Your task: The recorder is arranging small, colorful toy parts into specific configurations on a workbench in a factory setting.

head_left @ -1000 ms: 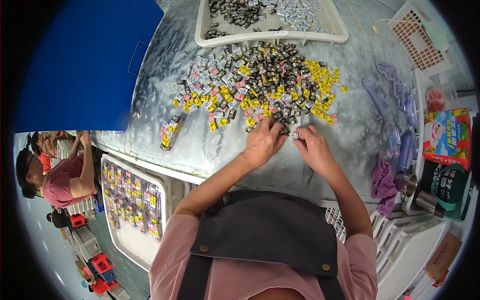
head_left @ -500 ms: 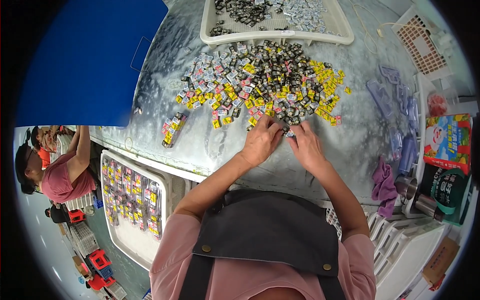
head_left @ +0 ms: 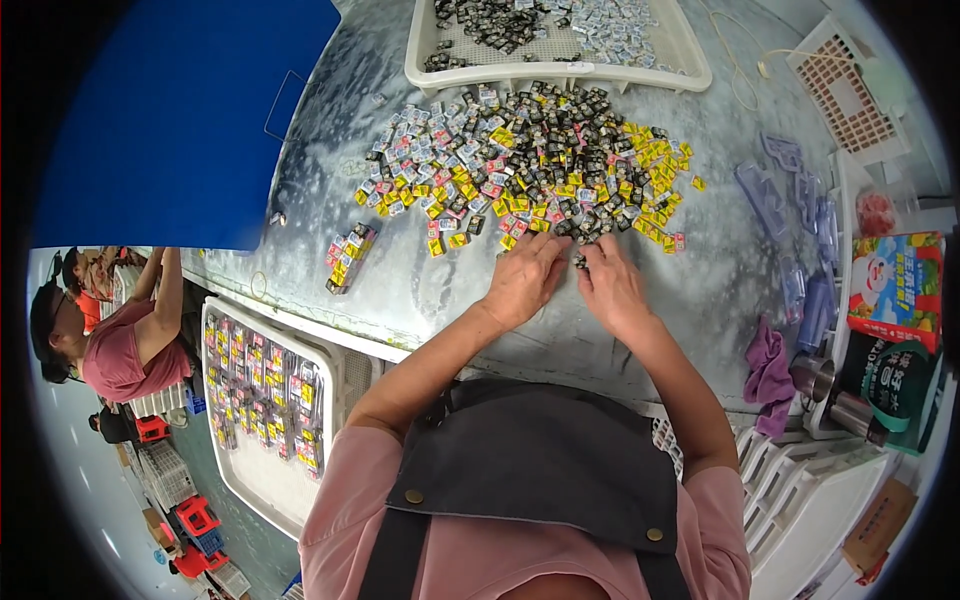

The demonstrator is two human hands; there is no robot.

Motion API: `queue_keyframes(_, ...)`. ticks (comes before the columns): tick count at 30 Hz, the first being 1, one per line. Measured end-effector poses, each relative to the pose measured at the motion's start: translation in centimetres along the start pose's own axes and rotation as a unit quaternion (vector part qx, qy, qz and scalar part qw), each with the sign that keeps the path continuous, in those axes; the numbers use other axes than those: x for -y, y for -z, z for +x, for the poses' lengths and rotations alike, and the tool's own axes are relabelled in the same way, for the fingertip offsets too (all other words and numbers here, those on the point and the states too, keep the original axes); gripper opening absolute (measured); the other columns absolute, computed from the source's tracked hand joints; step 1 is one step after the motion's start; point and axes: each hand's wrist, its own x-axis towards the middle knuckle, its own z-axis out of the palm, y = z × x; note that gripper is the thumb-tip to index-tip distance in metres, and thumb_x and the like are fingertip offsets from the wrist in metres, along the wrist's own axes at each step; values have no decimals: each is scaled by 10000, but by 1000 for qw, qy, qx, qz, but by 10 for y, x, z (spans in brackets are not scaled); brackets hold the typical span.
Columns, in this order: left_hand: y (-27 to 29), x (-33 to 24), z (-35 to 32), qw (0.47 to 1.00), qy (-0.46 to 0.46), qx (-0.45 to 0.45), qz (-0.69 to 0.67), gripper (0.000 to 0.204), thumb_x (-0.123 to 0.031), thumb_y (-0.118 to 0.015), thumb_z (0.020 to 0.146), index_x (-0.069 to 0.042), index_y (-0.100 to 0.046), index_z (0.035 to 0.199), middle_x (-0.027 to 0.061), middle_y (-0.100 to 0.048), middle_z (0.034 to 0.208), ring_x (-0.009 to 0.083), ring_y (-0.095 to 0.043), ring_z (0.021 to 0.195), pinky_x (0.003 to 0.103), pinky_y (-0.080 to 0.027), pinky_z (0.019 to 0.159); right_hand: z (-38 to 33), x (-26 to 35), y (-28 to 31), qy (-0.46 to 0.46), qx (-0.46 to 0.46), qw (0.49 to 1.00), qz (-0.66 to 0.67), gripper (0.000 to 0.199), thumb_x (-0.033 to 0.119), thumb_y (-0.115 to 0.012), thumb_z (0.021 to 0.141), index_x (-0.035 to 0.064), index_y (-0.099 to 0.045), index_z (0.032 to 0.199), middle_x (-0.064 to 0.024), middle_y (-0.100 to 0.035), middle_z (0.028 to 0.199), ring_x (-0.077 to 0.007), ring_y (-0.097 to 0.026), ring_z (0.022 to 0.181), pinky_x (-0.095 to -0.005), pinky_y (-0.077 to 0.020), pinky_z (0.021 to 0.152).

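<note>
A wide heap of small packet-like pieces [head_left: 545, 165], in black, yellow, pink and pale blue, is spread over the grey table. At its near edge my left hand [head_left: 524, 280] bends its fingers down onto the pieces, thumb close to the forefinger; what lies under the fingertips is hidden. Just to its right, my right hand [head_left: 612, 284] pinches a small black piece [head_left: 580, 262] between thumb and fingers. Left of the heap, apart from it, lies a clear-wrapped row of pieces [head_left: 350, 258].
A white tray [head_left: 560, 72] with black and pale pieces stands behind the heap. Another white tray [head_left: 268, 395], holding filled packs, sits lower left. Purple plastic parts [head_left: 765, 195] and a purple cloth [head_left: 770, 375] lie at right. A blue panel [head_left: 180, 120] covers the upper left; a co-worker [head_left: 130, 355] is beyond.
My right hand has drawn slightly away from the left, and the small black piece at its fingertips now shows more clearly. The left hand stays at the heap's edge.
</note>
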Motion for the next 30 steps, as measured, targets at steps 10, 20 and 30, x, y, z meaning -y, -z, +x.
queue_keyframes(10,12,2,-6,998,-30,-19,-56,389,-85,-729,836,-31,-633,1209,142,-635,1122,339,-607,939,414,-515,830,-1,-16,6,26,30,992,121,382,30,-701,839,32,-603,1209,-156,-536,1137,-376,-608,997,-439,-512,814)
queue_keyframes(20,8,5,-12,998,-43,48,18,275,-93,-738,825,-18,-630,1067,152,-600,954,341,-599,923,429,-509,823,14,-9,5,73,60,995,-30,360,134,-704,872,104,-618,1220,-120,-533,1120,-337,-631,970,-461,-537,762)
queue_keyframes(30,12,7,-9,999,16,-11,36,318,-95,-716,846,5,-628,1135,188,-595,948,376,-602,887,450,-511,787,15,-1,9,70,58,996,-11,357,185,-716,874,108,-616,1208,-119,-523,1114,-327,-627,975,-461,-534,780)
